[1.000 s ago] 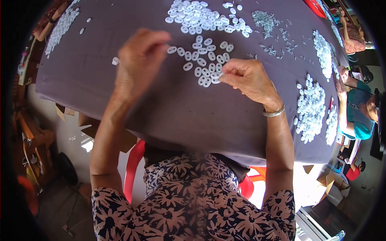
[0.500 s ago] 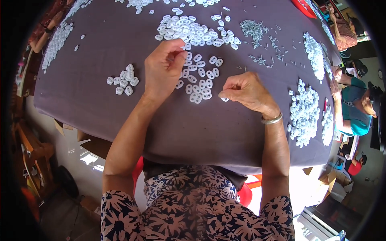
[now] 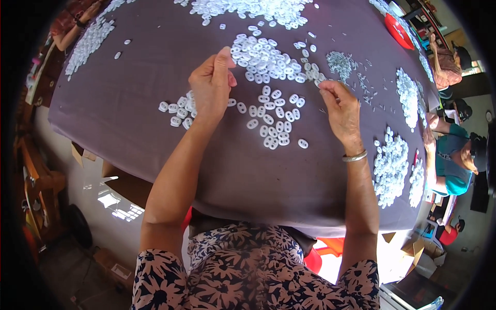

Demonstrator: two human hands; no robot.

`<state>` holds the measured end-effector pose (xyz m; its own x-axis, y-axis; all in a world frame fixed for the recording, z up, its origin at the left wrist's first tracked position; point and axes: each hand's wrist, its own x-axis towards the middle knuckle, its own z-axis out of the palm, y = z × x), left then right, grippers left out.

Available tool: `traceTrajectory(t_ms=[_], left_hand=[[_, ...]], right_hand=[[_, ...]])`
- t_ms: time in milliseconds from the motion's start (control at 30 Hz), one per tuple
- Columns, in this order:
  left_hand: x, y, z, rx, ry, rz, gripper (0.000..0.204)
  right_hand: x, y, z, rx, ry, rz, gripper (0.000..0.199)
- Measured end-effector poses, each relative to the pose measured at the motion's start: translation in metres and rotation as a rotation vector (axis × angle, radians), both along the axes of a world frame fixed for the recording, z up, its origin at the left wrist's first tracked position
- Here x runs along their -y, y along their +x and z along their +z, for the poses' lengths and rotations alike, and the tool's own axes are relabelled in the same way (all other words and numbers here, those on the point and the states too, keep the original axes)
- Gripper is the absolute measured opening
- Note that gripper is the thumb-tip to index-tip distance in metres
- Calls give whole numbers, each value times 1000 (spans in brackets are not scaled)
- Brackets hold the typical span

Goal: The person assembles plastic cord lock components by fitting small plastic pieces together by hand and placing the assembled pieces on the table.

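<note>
The work in hand looks like sorting or assembling small white plastic rings on a tabletop [image 3: 129,82] covered with a grey-purple cloth. The left hand [image 3: 211,85] hangs over the middle of the tabletop with fingers curled loosely and thumb raised; whether it pinches a piece I cannot tell, since its back is turned to the camera. Just beside it on its left lies a small cluster of rings [image 3: 178,109], close against the hand's edge. The right hand [image 3: 341,108] is pinched at thumb and forefinger, its fingertips [image 3: 324,87] closed on something very small near a patch of tiny pale slivers [image 3: 341,62]; what it is exactly is too small to say. Between the two hands a loose scatter of rings [image 3: 274,121] lies flat, and beyond it, toward the far edge, a denser heap of rings [image 3: 263,54]. More white piles run along the right edge [image 3: 390,168] and the far left corner [image 3: 90,41]. Other people sit at the right edge [image 3: 454,155] and far corners. My judgement: this is the picking stage, with the right hand fetching a small piece while the left waits; the next move would call for a fine pinch and bringing both hands together over the scatter without disturbing it.
</note>
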<state>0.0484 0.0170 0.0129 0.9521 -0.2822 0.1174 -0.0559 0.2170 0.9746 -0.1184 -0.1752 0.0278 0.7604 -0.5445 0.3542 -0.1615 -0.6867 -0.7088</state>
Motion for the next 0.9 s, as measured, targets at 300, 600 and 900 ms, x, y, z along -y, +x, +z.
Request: traceTrajectory(t_ms=[300,600,900], left_hand=[[-2,18,-16,97,177,68,42],[3,19,-28,407,318,126,12],[4,16,-26,365,373,119,11]], right_hand=[[19,66,0,-322,-242,343,26],[-38,49,12,-253,-370,605,27],[-19,19,10,17,215,232,18]])
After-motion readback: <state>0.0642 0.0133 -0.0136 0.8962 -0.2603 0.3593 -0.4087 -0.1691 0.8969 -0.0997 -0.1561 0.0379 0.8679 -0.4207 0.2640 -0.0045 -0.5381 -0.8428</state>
